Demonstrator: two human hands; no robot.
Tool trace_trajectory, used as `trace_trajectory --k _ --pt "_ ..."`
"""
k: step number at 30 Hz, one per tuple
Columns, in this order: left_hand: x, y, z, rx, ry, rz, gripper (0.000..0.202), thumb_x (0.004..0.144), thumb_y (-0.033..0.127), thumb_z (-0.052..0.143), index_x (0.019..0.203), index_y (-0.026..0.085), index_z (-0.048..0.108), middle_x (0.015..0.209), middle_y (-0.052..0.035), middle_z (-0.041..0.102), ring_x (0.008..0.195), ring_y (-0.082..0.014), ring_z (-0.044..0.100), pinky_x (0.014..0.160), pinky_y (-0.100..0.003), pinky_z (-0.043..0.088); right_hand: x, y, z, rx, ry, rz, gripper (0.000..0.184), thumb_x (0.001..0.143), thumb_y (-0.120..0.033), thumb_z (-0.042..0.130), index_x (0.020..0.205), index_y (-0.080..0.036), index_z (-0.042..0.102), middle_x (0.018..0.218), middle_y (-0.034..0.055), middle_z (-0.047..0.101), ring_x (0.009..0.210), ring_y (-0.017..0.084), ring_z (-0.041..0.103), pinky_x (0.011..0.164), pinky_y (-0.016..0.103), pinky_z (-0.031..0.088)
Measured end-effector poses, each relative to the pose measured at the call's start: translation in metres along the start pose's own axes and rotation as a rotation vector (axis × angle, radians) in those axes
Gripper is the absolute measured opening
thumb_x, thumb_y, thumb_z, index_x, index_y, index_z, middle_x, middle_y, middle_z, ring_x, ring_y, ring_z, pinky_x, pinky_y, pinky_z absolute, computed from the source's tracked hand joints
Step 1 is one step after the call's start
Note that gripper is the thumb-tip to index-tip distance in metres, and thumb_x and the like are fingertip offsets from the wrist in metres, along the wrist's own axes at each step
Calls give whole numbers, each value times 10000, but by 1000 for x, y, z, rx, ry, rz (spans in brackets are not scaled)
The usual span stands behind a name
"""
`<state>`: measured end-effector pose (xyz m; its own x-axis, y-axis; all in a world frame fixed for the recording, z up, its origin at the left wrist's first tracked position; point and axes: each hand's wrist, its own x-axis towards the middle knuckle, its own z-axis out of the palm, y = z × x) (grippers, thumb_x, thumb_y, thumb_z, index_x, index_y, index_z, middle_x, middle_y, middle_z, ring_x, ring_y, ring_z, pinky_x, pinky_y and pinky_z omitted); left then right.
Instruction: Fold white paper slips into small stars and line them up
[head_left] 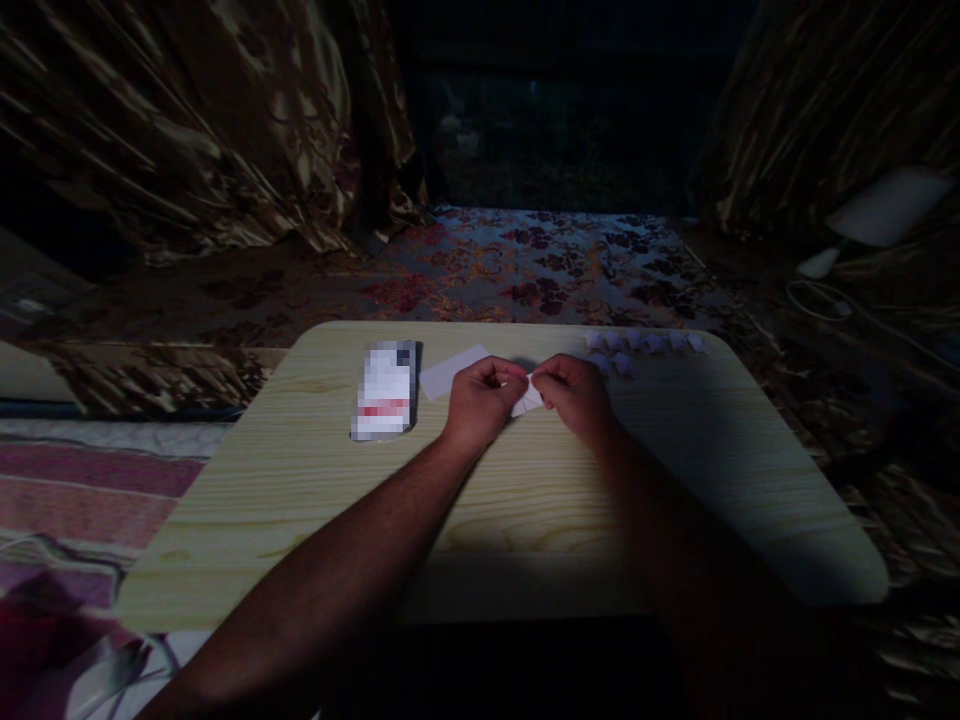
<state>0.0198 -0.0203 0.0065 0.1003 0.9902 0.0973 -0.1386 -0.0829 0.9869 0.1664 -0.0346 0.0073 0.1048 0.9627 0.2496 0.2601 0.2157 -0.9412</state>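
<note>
A small folded piece of white paper is pinched between both hands over the middle of the wooden table. My left hand grips its left side with thumb and fingers closed. At the right edge of the paper, the fingertips of my right hand are pressed together on it. Partly behind the left hand lies a flat pale paper strip. Several small folded paper pieces sit in two rows near the far right edge, beyond the right hand.
A phone, blurred out, lies on the table's left part. Behind the table is a ledge with floral cloth, between patterned curtains. A white lamp with a cable stands at the right. Striped bedding is at the left.
</note>
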Motion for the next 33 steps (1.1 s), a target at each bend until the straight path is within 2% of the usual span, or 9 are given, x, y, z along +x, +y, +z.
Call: trace_trajectory --k 9,18,22,27,33 --pt "-2 3 1 51 -26 -1 161 637 249 778 740 149 705 658 -7 678 532 -90 555 497 -201 413 1 0 -1 -44 0 16 134 738 -292 618 695 -173 661 506 -38 553 478 108 486 486 237 357" --pt "-2 4 0 12 -50 -20 162 627 239 787 735 153 701 649 -7 677 506 -93 541 481 -210 402 0 0 -1 -59 -2 1 148 757 -296 591 668 -184 627 501 -41 540 472 107 473 482 235 350" --pt "0 1 -1 -28 -81 -40 186 643 224 766 802 155 696 667 -4 679 509 -91 542 489 -212 405 0 -1 -2 -66 8 -12 141 758 -290 590 672 -185 627 508 -40 544 482 107 477 493 234 361" --pt "1 -2 -1 -62 -129 -54 319 623 169 747 931 165 664 730 -5 694 569 -113 594 539 -229 448 1 0 -3 -75 31 -17 139 765 -292 594 687 -187 640 511 -36 547 506 117 493 513 235 376" --pt "0 -2 0 -76 -137 -28 356 617 163 750 952 170 630 653 34 629 529 -100 556 518 -224 429 1 -1 -2 -65 36 -21 149 772 -308 599 694 -188 640 509 -36 543 513 121 499 517 237 380"
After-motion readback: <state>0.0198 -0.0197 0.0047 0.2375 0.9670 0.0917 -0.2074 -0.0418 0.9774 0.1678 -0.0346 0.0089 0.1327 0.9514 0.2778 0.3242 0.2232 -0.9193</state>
